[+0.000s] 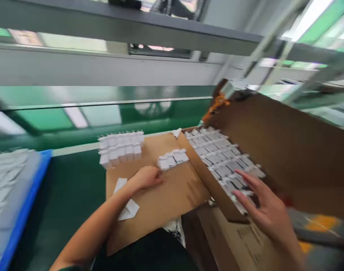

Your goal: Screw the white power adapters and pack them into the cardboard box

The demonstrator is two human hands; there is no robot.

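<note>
My left hand [150, 177] is over a flat cardboard sheet [172, 192], its fingers curled inward. What they hold, if anything, is hidden. Just beyond it stands a short row of small white boxes [173, 159]. A larger block of such boxes [121, 146] stands at the sheet's far left corner. White paper pieces [129, 209] lie near my left forearm. My right hand [265, 205], open with thumb and fingers apart, is over the near right side of a carton [217, 188] packed with rows of small white boxes [221, 152]. Whether it touches them I cannot tell.
A tray with a blue rim [27, 203] holds white pieces at the left, on the green surface [67, 177]. The carton's raised brown flap [296, 150] stands at the right. Below is another carton [231, 237]. A grey shelf beam [132, 26] crosses overhead.
</note>
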